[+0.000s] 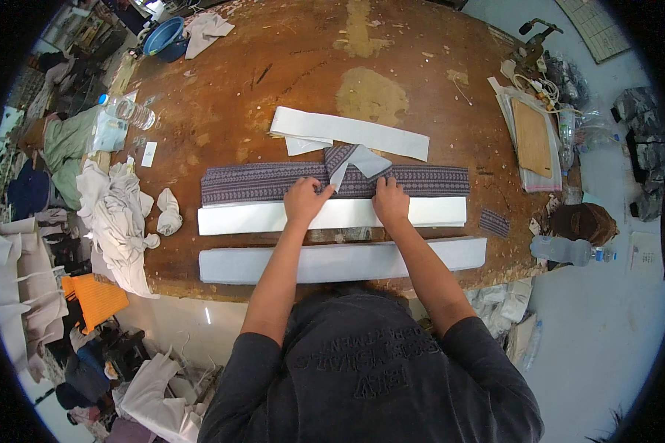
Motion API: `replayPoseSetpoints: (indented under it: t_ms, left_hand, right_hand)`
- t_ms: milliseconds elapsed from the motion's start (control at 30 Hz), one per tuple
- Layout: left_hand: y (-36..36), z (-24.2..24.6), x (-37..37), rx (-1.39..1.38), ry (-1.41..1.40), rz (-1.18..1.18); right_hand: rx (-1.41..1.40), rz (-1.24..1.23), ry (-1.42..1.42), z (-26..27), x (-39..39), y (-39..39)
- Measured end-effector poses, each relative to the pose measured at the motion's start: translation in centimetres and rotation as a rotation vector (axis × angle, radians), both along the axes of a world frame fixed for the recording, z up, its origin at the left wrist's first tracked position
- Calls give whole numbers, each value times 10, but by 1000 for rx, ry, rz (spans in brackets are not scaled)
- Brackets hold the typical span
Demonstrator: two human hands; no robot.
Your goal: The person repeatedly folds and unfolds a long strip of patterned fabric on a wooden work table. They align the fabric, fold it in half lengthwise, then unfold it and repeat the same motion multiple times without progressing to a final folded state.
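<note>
Before me lies a stack of dark patterned fabric strips [244,184], grey and purplish with rows of small motifs. On it rests a folded patterned piece [341,158], its pale underside turned up. My left hand [306,200] has thumb and fingertips at the left lower end of this folded piece. At its right lower end are the fingertips of my right hand [391,200], bent down onto the cloth. What lies under the fingertips is hidden. A white strip stack [244,217] runs along the near side of the patterned stack, beneath both wrists.
A pale strip stack [244,266] lies at the near table edge. Beyond the patterned stack is a folded white strip [354,133]. A patterned scrap [494,222] lies right. White cloths [116,221], a plastic bottle [130,112] and a blue basin [166,39] stand left.
</note>
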State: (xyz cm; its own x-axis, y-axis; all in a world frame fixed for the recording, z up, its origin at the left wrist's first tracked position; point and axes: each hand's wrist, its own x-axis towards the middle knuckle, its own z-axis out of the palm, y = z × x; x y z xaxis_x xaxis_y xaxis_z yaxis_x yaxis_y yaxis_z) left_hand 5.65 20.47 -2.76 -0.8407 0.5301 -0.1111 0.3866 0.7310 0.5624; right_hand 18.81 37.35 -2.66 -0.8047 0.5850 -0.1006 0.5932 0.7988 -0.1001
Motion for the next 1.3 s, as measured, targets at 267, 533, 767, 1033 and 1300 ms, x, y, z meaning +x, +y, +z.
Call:
replayPoseSetpoints:
  t_ms: [267,533,767,1033,1300]
  left_hand:
    - [26,-14,12,-34,90,14]
    - [18,-12,1,456,-29,61]
    - [7,10,0,449,152,-81]
    - [-17,23,-1,414,48,-209]
    - [-8,40,34,463,-195,-538]
  right_hand:
    - [-219,-26,360,6,19,30]
    - [-955,-289,1149,112,29,44]
    - [-1107,96,1419,230,48,20]
    - [-1054,188,1607,279,86,17]
    - [-1089,129,1561,285,78,6]
